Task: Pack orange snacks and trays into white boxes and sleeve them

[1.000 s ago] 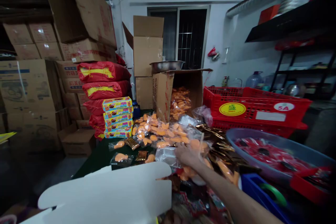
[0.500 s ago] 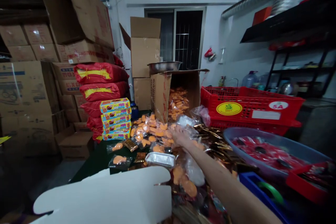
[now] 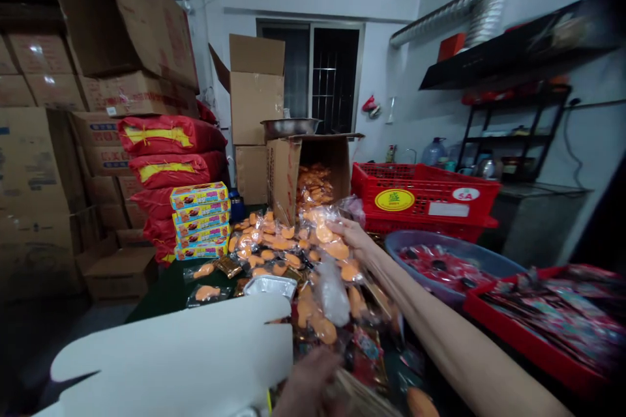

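My right hand (image 3: 349, 234) reaches over the heap in the middle of the table, its fingers closed at a clear-wrapped orange piece (image 3: 324, 232). Around it lie several more rounded orange pieces (image 3: 268, 242) in clear plastic. My left hand (image 3: 313, 378) is at the bottom edge, smeared by motion, and its fingers cannot be made out. Beside it, a white cardboard box with raised flaps (image 3: 176, 358) fills the lower left. A silver foil tray (image 3: 270, 286) sits just behind the flap. Right of it lies a translucent bag (image 3: 333, 293).
Behind the heap, a tipped cardboard carton (image 3: 284, 176) spills orange packets. Colourful small boxes (image 3: 201, 225) are stacked left, beside red sacks (image 3: 171, 137). To the right stand a red crate (image 3: 425, 192), a bluish basin (image 3: 411, 241) and a red tray of packets (image 3: 489, 313).
My right hand has moved slightly right and up, now with an orange packet at its fingers. My left hand has come into view at the bottom. The camera has turned right.
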Available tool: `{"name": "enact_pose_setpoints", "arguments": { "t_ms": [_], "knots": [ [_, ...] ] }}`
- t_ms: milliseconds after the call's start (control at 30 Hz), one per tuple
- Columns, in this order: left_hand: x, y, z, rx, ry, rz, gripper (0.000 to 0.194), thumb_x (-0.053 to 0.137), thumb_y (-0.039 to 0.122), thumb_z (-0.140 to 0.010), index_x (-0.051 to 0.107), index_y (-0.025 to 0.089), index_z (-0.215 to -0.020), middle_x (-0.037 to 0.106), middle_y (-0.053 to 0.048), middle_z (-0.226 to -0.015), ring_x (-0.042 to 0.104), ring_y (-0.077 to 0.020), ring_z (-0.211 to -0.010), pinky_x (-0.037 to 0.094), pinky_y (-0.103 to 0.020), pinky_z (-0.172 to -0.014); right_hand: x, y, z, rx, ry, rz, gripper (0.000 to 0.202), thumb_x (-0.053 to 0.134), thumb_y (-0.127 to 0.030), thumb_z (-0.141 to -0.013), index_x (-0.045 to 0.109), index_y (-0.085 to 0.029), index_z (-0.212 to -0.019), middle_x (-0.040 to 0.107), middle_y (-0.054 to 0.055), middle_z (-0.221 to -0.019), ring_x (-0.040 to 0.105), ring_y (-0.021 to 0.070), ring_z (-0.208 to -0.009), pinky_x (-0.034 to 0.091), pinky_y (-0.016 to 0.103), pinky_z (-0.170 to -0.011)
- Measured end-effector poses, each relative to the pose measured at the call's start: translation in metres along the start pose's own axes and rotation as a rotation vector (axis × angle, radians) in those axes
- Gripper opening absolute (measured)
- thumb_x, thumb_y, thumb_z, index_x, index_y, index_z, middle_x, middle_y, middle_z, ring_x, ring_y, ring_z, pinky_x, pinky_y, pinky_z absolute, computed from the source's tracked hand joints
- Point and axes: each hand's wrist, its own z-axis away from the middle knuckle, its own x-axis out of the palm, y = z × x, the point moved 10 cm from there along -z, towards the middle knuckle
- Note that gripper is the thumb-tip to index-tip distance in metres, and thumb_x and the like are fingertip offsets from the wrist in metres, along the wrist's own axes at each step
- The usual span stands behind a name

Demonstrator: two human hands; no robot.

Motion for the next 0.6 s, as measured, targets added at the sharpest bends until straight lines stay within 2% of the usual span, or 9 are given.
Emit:
{"name": "enact_pose_setpoints", "arguments": {
  "t_ms": [67, 167, 200, 267, 400, 533, 600],
  "knots": [
    [-0.014, -0.003, -0.017, -0.137, 0.163, 0.206, 0.040, 0.036, 0.036, -0.089, 0.036, 0.019, -0.125, 0.054, -0.015, -0.110, 0.059, -0.0157, -0.082, 0.047, -0.022, -0.057, -0.005, -0.005, 0.028, 0.024, -0.039, -0.064, 0.034, 0.056, -0.042, -0.079, 0.058, -0.014, -0.099, 0.063, 0.006, -0.089, 0.061, 0.0149, -0.072, 0.051, 0.033, -0.068],
    [-0.031, -0.015, -0.030, -0.393, 0.485, 0.783, 0.051, 0.048, 0.044, -0.083, 0.033, 0.017, -0.123, 0.056, -0.012, -0.105, 0.059, -0.0121, -0.069, 0.042, -0.018, -0.048, 0.002, -0.001, 0.074, 0.072, -0.144, -0.186, 0.038, 0.067, -0.043, -0.067, 0.060, -0.015, -0.093, 0.066, 0.005, -0.084, 0.062, 0.0163, -0.071, 0.050, 0.032, -0.068],
    [-0.032, -0.016, -0.034, -0.431, 0.564, 0.950, 0.051, 0.054, 0.045, -0.079, 0.037, 0.017, -0.118, 0.056, -0.011, -0.104, 0.058, -0.0110, -0.067, 0.042, -0.017, -0.048, 0.007, 0.002, 0.088, 0.094, -0.198, -0.236, 0.039, 0.069, -0.041, -0.065, 0.060, -0.016, -0.093, 0.067, 0.005, -0.085, 0.063, 0.0167, -0.072, 0.049, 0.032, -0.070],
    [-0.032, -0.014, -0.042, -0.451, 0.651, 1.128, 0.048, 0.062, 0.044, -0.072, 0.043, 0.016, -0.107, 0.058, -0.008, -0.097, 0.057, -0.0090, -0.064, 0.041, -0.016, -0.048, 0.018, 0.009, 0.111, 0.129, -0.291, -0.309, 0.041, 0.071, -0.039, -0.063, 0.061, -0.015, -0.094, 0.067, 0.005, -0.087, 0.063, 0.0174, -0.076, 0.048, 0.032, -0.074],
    [-0.031, -0.011, -0.052, -0.423, 0.723, 1.092, 0.041, 0.071, 0.035, -0.059, 0.047, 0.015, -0.086, 0.058, 0.000, -0.074, 0.051, -0.0060, -0.051, 0.037, -0.015, -0.044, 0.020, 0.020, 0.131, 0.107, -0.336, -0.268, 0.043, 0.072, -0.039, -0.060, 0.063, -0.014, -0.093, 0.068, 0.006, -0.090, 0.062, 0.0196, -0.084, 0.044, 0.036, -0.083],
    [-0.032, -0.002, -0.066, -0.343, 0.712, 0.964, 0.029, 0.070, 0.026, -0.056, 0.051, 0.014, -0.074, 0.052, 0.005, -0.059, 0.045, -0.0051, -0.047, 0.035, -0.016, -0.045, 0.001, 0.021, 0.136, 0.057, -0.247, -0.175, 0.040, 0.070, -0.044, -0.061, 0.065, -0.014, -0.086, 0.068, 0.005, -0.083, 0.062, 0.0210, -0.080, 0.045, 0.040, -0.081],
    [-0.034, 0.004, -0.074, -0.317, 0.683, 0.877, 0.020, 0.068, 0.023, -0.058, 0.053, 0.013, -0.066, 0.051, 0.005, -0.056, 0.044, -0.0055, -0.047, 0.036, -0.017, -0.046, -0.008, 0.017, 0.141, 0.046, -0.217, -0.171, 0.041, 0.072, -0.042, -0.060, 0.064, -0.015, -0.090, 0.068, 0.004, -0.085, 0.062, 0.0210, -0.082, 0.045, 0.038, -0.081]
  ]
}}
